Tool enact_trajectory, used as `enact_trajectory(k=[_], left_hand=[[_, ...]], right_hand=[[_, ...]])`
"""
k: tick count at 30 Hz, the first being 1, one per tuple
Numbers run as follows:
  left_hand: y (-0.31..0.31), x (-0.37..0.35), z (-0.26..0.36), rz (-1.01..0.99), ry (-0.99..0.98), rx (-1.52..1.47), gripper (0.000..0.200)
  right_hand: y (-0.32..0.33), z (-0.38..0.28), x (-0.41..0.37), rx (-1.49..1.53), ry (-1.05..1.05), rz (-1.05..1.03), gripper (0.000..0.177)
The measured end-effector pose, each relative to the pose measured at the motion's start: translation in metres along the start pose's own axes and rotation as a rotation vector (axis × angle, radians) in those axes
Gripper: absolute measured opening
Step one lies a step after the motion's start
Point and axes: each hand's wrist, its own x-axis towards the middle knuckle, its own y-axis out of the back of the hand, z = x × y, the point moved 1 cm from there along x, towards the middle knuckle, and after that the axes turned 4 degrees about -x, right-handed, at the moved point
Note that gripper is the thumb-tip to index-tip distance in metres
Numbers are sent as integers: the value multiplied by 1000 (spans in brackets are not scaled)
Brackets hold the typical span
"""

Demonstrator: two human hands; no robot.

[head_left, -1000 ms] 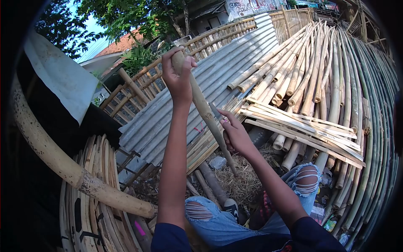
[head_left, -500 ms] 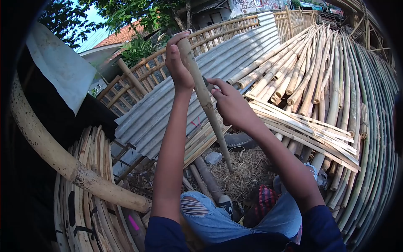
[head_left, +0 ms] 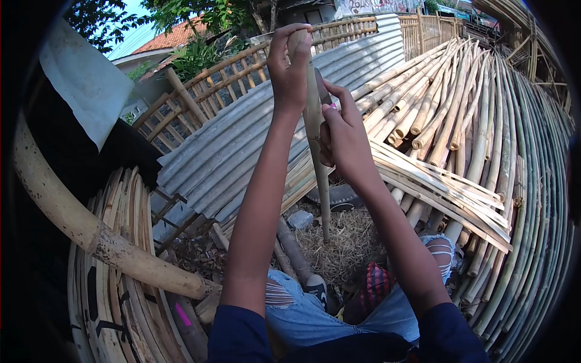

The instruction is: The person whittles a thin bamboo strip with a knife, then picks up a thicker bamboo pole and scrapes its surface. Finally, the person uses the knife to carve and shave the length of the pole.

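Note:
My left hand (head_left: 290, 69) is closed around the top end of a bamboo pole piece (head_left: 313, 124), its fingers bent over the tip. The piece stands nearly upright in front of me and narrows toward its lower end, which is close to the straw-like shavings (head_left: 357, 245) on the ground. In my right hand (head_left: 348, 136) is a knife (head_left: 322, 88). Its dark blade points up and lies against the right side of the bamboo, below my left hand. My fingers cover most of the knife's handle; a small pink patch shows there.
A thick bent bamboo pole (head_left: 139, 266) crosses at my left, above bundled strips (head_left: 109, 302). Corrugated metal sheeting (head_left: 242, 151) and a bamboo fence (head_left: 230, 85) stand ahead. At right lie long bamboo poles (head_left: 484, 121) with split strips (head_left: 445, 184) across them.
Both hands have shifted right in view, and my left hand is higher. The bamboo piece has turned from slanted to nearly upright. The knife blade remains against it.

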Motion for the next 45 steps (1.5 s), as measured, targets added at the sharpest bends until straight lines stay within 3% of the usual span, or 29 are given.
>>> enact_trajectory(k=[3,5,9,13,17,21,22,25,27,29,30,34,37,39,41,44,45], left_hand=[[-1,0,-2,-21,-2,-11,17],[3,0,0,-28,40,-68,18],[3,1,1,-45,53,-132,21],[-11,1,-3,-46,-76,-190,24],[-9,3,-7,-65,-31,-260,17],[-4,3,-12,-83,-39,-233,26],[-5,2,-13,-84,-27,-251,32],[-14,-1,-16,-89,-4,-269,39],[-17,-1,-19,-85,-29,-233,40],[-15,1,-22,-72,-28,-246,41],[-13,1,-22,-63,-4,-256,41],[-22,-4,-20,-89,13,-258,41],[-34,-7,-20,-97,51,-300,42],[-35,-5,-26,-86,-63,-255,44],[-29,-7,-27,-76,-34,-231,46],[-32,-6,-25,-94,-60,-249,50],[-34,-8,-23,-98,-59,-247,50]], right_hand=[[-2,-2,4,107,102,42,36],[4,23,-5,5,-56,-12,36],[15,15,4,100,-106,-128,37],[19,-35,20,141,44,-89,37],[19,-16,15,48,12,-73,37],[22,-1,14,83,-124,-134,36],[24,-16,14,153,-71,-156,36],[20,-49,21,147,99,-48,36],[12,-31,15,51,109,74,36],[18,12,2,-236,48,42,39],[14,21,-6,-294,136,73,41],[32,-13,5,-197,35,32,40],[33,-16,20,-208,214,177,41],[32,29,5,-269,143,156,42],[29,62,-23,-123,-224,38,39],[34,66,-18,-10,-175,24,39],[34,35,-15,28,-117,50,39]])
